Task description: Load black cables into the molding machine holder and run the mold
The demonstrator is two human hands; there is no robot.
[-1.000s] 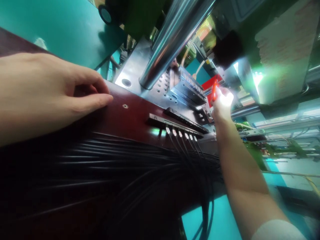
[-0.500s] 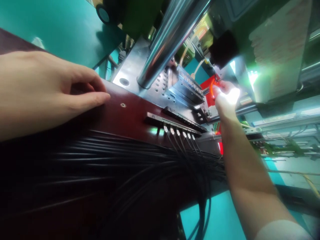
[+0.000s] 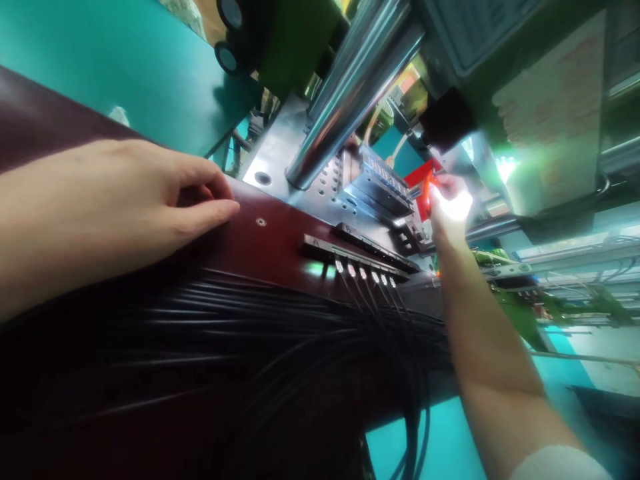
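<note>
My left hand [image 3: 145,200] rests on the dark brown table edge [image 3: 280,247], fingers curled and thumb tip close to the index finger, with nothing visible in it. On the right, my right hand [image 3: 453,200] reaches into the machine and is closed on an orange-red curved handle [image 3: 428,192]. Glare washes out part of that hand, and the handle's far end is unclear. Beside the handle sits a metal mould block [image 3: 383,183] on a perforated steel plate [image 3: 273,157]. Between my hands lie two black slotted bars marked A [image 3: 320,247] and B [image 3: 350,231]; several cable connectors [image 3: 364,272] hang from bar A.
A thick bundle of black cables [image 3: 240,313] runs along the table's near side. Shiny steel columns [image 3: 350,100] rise from the plate. A teal surface [image 3: 125,60] lies at the upper left, and a dark machine part [image 3: 447,120] overhangs my right hand.
The view has shifted slightly, so table, bars and left hand appear lower and further right. My right hand keeps its hold on the orange-red handle at the mould block.
</note>
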